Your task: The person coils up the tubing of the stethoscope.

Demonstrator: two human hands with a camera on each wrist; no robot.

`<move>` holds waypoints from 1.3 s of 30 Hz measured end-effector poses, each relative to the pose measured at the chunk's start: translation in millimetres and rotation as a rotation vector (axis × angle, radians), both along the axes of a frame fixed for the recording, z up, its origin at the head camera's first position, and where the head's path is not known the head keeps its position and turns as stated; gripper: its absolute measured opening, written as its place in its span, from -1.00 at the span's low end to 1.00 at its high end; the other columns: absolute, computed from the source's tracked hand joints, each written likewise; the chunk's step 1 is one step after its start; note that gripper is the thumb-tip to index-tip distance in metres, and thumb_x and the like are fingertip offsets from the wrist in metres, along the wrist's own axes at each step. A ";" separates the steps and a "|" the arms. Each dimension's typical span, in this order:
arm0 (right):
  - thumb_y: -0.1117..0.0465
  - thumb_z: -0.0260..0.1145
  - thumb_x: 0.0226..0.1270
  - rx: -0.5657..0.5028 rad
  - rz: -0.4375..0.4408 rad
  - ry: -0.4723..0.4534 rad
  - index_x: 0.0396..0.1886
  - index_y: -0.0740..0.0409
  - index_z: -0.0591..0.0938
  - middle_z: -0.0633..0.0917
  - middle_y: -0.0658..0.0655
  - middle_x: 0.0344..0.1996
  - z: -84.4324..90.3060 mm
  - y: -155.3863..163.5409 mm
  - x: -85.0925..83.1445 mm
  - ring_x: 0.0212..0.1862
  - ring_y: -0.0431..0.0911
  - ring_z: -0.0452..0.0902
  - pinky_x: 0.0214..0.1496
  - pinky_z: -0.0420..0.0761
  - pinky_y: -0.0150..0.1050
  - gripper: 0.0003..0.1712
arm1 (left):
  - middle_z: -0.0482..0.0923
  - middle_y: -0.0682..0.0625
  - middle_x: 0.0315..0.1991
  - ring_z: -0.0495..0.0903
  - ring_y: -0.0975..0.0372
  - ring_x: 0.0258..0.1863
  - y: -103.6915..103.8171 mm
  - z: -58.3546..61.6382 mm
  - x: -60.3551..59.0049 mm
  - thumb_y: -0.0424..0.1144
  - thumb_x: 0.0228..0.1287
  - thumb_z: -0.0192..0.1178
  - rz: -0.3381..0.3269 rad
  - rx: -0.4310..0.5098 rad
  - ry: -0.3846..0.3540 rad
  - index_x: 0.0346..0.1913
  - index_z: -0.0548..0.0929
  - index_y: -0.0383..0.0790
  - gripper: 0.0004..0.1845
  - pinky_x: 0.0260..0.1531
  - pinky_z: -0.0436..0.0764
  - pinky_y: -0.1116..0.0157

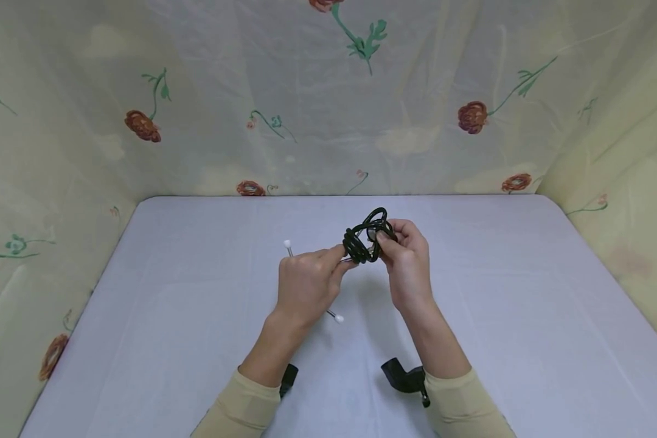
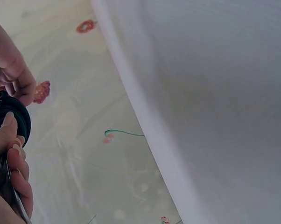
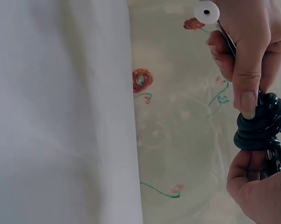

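Note:
Both hands hold a stethoscope above the table, its black tubing [image 1: 354,246] wound into a tight coil. My left hand [image 1: 306,281] grips the metal ear tubes, with one white eartip [image 1: 338,318] sticking out below the hand and another beyond the knuckles. In the right wrist view, the left thumb [image 3: 248,100] presses on the coil [image 3: 257,128]. On the coil's right side, my right hand [image 1: 409,261] pinches tubing between thumb and fingers, near a round metal part partly hidden by the loops. The left wrist view catches only part of the hands and coil [image 2: 23,120].
A white-covered table [image 1: 197,340] lies under the hands. Floral fabric [image 1: 208,91] hangs behind it and at both sides. Black devices [image 1: 402,377] are worn at both wrists, below the cream sleeves [image 1: 465,404].

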State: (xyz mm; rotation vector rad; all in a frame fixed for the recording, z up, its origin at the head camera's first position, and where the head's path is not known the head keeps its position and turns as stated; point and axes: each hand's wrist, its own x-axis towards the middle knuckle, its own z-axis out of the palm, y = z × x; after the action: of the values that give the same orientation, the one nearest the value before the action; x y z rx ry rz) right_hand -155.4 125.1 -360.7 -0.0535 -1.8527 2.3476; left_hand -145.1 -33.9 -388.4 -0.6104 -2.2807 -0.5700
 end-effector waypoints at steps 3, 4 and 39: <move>0.46 0.05 0.43 0.035 0.009 -0.004 -0.08 0.31 0.43 0.61 -0.01 -0.34 1.5 1.8 0.8 -0.24 -0.25 0.54 -0.07 0.59 -0.39 -0.87 | 0.68 0.15 -0.66 0.49 0.39 -0.78 -0.2 0.3 -0.1 -0.01 0.17 0.39 0.001 0.002 -0.013 -0.35 0.73 -0.06 -0.80 -0.79 0.22 0.43; 0.45 0.07 0.43 0.059 0.007 -0.004 -0.07 0.31 0.44 0.61 -0.01 -0.33 1.8 2.3 1.1 -0.23 -0.24 0.54 -0.07 0.60 -0.39 -0.86 | 0.67 0.15 -0.66 0.48 0.39 -0.79 -0.5 0.4 -0.2 -0.01 0.17 0.39 0.003 0.002 -0.015 -0.36 0.73 -0.06 -0.80 -0.79 0.22 0.44; 0.40 0.26 0.35 0.251 0.075 -0.093 -0.07 0.36 0.46 0.48 0.08 -0.27 4.5 11.3 -4.8 -0.29 -0.26 0.67 -0.12 0.70 -0.34 -0.77 | 0.63 0.19 -0.68 0.41 0.40 -0.77 -8.7 -2.2 -4.2 0.03 0.12 0.41 0.001 -0.012 -0.055 -0.41 0.71 0.00 -0.80 -0.75 0.16 0.43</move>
State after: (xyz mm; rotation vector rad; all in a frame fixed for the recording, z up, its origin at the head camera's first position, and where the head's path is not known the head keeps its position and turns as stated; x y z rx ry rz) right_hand -160.2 136.3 -356.2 -0.0666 -2.2156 2.1729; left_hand -149.3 -42.6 -390.6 -0.6071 -2.3371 -0.5792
